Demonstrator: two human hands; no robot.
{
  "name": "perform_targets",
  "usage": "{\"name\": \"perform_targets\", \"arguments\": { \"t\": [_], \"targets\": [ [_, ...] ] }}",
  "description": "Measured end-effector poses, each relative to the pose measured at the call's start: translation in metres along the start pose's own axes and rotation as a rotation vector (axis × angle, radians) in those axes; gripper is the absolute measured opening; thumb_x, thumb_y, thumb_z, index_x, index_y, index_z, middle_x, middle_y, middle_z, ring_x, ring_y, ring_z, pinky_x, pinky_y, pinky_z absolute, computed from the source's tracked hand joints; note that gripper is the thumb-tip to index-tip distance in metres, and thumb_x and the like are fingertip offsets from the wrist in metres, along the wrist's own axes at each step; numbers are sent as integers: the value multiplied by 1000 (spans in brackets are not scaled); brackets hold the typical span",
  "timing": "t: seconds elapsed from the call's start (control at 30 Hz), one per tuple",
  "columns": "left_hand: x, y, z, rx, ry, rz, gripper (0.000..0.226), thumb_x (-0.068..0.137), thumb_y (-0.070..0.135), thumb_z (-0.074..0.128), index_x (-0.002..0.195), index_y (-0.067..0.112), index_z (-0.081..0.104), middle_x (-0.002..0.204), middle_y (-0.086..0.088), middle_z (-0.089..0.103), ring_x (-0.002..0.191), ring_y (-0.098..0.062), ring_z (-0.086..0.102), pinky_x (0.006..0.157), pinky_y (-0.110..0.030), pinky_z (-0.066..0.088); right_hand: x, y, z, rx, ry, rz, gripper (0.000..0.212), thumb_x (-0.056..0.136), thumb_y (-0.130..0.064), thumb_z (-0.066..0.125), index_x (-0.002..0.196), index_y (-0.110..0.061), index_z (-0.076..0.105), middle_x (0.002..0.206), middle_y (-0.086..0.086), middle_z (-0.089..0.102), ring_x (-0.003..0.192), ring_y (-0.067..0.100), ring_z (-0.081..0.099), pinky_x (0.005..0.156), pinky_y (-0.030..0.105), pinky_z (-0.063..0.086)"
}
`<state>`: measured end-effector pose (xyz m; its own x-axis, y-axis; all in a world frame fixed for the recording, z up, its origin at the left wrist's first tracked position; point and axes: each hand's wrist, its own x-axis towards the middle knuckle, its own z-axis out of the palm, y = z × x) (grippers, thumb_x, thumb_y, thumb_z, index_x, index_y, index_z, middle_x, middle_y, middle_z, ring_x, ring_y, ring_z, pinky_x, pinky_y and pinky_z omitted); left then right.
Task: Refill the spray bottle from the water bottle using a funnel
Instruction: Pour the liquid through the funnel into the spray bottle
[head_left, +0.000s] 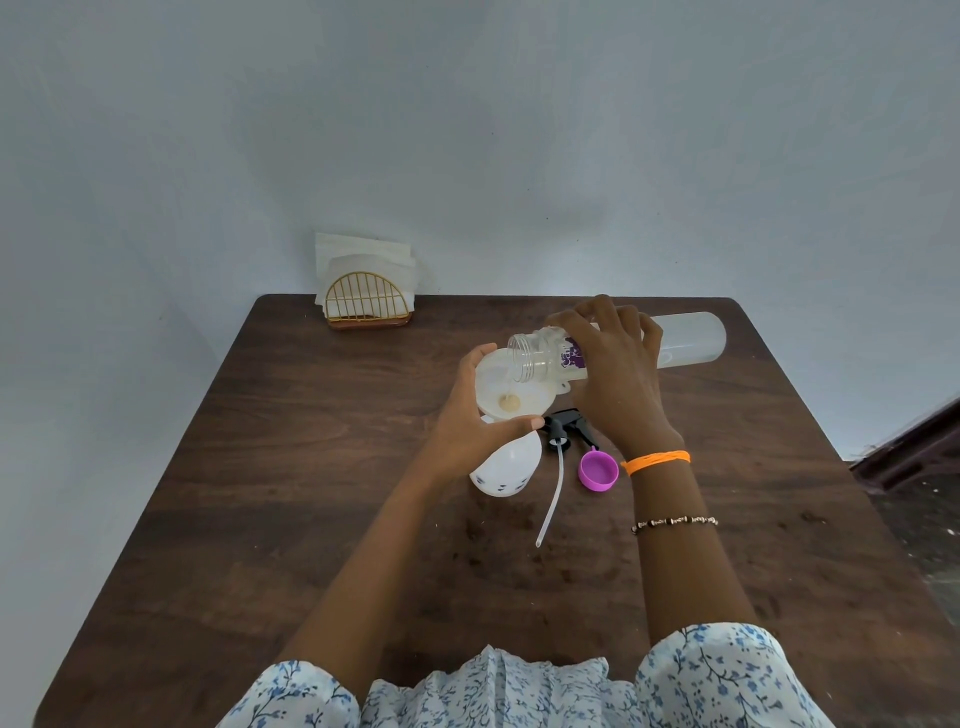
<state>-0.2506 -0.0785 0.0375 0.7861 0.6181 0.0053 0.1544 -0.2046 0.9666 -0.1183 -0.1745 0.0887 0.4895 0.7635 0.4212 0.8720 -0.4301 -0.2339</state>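
Left hand (470, 410) grip curls round funnel (511, 387) rim, funnel sitting in spray bottle (506, 462) just below grip. Sprayer head (563, 426) w/ tube and purple cap (598, 470) lie on counter (311, 467) btwn arms. Right hand (615, 364) grip wraps water bottle (685, 340), tipped sideways, mouth over funnel.

A white spray bottle (506, 465) stands uncapped on the dark wooden table. A white funnel (511, 397) sits in its neck. A clear water bottle (623, 345) lies tipped nearly level, its open mouth over the funnel's bowl.
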Motion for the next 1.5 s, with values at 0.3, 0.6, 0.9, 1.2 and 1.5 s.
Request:
{"name": "perform_targets", "arguments": {
  "t": [0.3, 0.6, 0.9, 1.2, 1.5],
  "targets": [
    [-1, 2, -1, -11, -2, 2, 86, 71, 20, 80, 134, 35, 23, 127, 14, 36, 105, 9, 43, 81, -12, 42, 0, 1, 0, -1, 23, -8, 57, 59, 0, 74, 111, -18, 61, 114, 11, 55, 107, 35, 48, 98, 46, 28],
    [-1, 3, -1, -3, -5, -4, 86, 72, 20, 79, 135, 34, 22, 123, 18, 34, 102, 16, 41, 72, -2, 41, 0, 2, 1, -10, 18, -5, 58, 59, 3, 73, 111, -19, 60, 114, 11, 55, 109, 34, 48, 98, 46, 28],
    [-1, 3, -1, -16, -3, -9, 86, 72, 18, 80, 134, 33, 23, 119, 23, 35, 100, 19, 41, 71, 1, 41, -1, 0, 0, -18, 12, -6, 60, 58, 5, 70, 113, -19, 60, 116, 11, 54, 109, 34, 47, 99, 46, 27],
    [-1, 3, -1, -22, -11, -13, 86, 71, 20, 80, 135, 34, 23, 128, 15, 37, 106, 12, 43, 77, -8, 42, 0, 0, 3, -9, 21, -12, 61, 57, 6, 69, 111, -20, 60, 113, 10, 55, 106, 34, 48, 98, 45, 27],
    [-1, 4, -2, -22, -14, -14, 87, 72, 19, 80, 136, 32, 23, 126, 16, 37, 103, 15, 43, 76, -8, 42, 0, 0, 3, -7, 18, -8, 59, 57, 3, 75, 110, -19, 61, 113, 11, 56, 106, 35, 49, 98, 47, 29]
  ]
}}
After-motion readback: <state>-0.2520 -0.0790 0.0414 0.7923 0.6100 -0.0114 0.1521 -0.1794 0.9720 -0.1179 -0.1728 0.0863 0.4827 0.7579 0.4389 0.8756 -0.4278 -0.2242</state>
